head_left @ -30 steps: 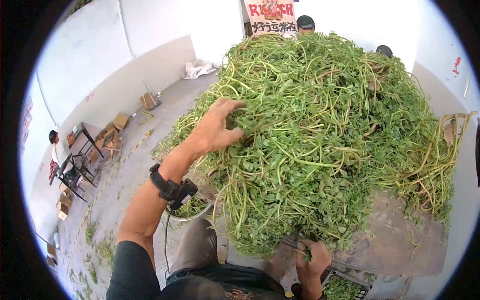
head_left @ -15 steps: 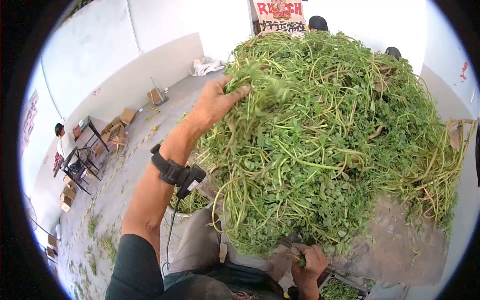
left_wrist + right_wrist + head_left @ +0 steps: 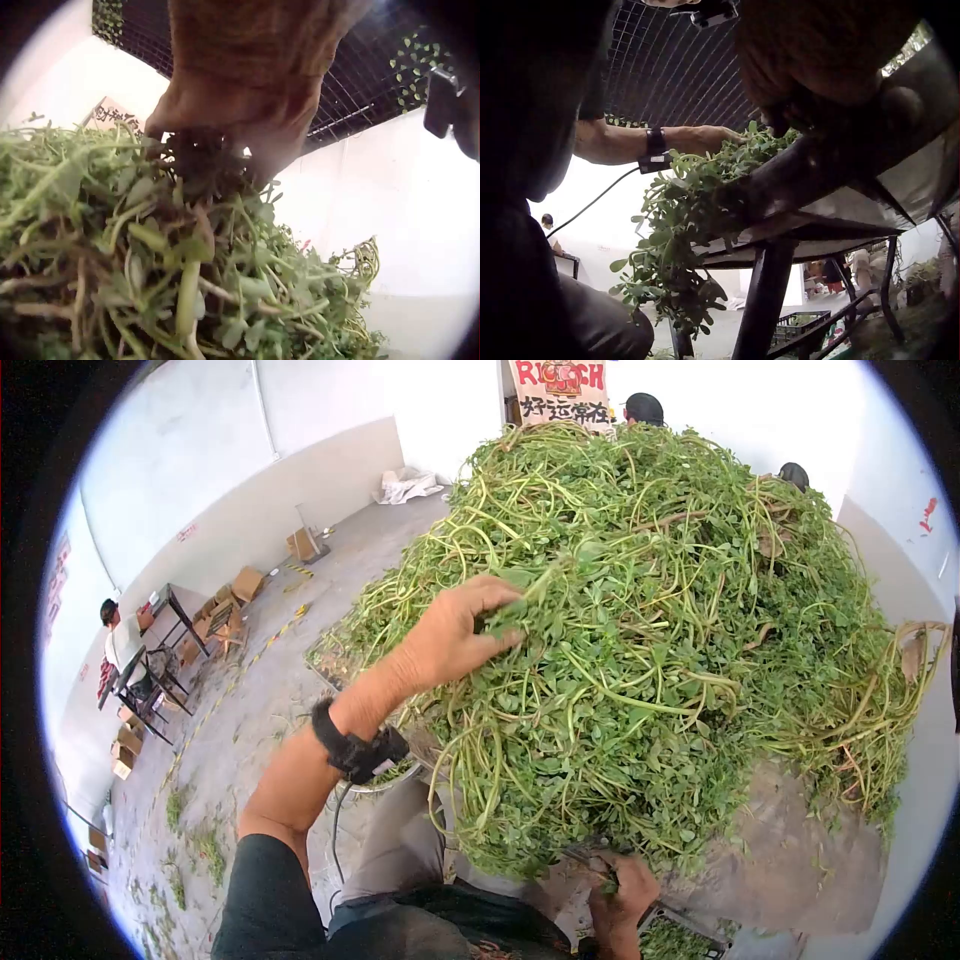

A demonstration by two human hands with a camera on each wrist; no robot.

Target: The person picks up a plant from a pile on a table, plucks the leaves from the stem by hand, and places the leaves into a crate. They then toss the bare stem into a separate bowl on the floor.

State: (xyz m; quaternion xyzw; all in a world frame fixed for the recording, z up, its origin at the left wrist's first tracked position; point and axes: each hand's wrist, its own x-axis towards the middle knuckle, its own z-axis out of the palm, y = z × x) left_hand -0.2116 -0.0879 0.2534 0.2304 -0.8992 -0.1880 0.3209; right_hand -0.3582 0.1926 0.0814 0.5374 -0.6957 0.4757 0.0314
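Observation:
A big heap of leafy green stems (image 3: 620,630), which look like purslane, covers most of the table. My left hand (image 3: 465,625) is at the heap's left side, its thumb and fingers closing round some stems. In the left wrist view the left hand (image 3: 240,112) is down among the leaves, and its fingertips are hidden. At the near table edge my right hand (image 3: 622,890) has curled fingers, with a bit of green and something dark at the fingertips; I cannot tell what the dark thing is. Leafy stems (image 3: 682,240) hang over the edge in the right wrist view.
A bare part of the brown tabletop (image 3: 800,850) shows at the right. Below it stands a crate (image 3: 680,938) with greens. A round basin (image 3: 395,775) sits by my left leg. A person (image 3: 122,640) sits by a table at far left; dark caps show behind the heap.
My left hand lifted a bunch of stems from the heap's left side, then came down and right onto the heap. The right hand stays at the near table edge.

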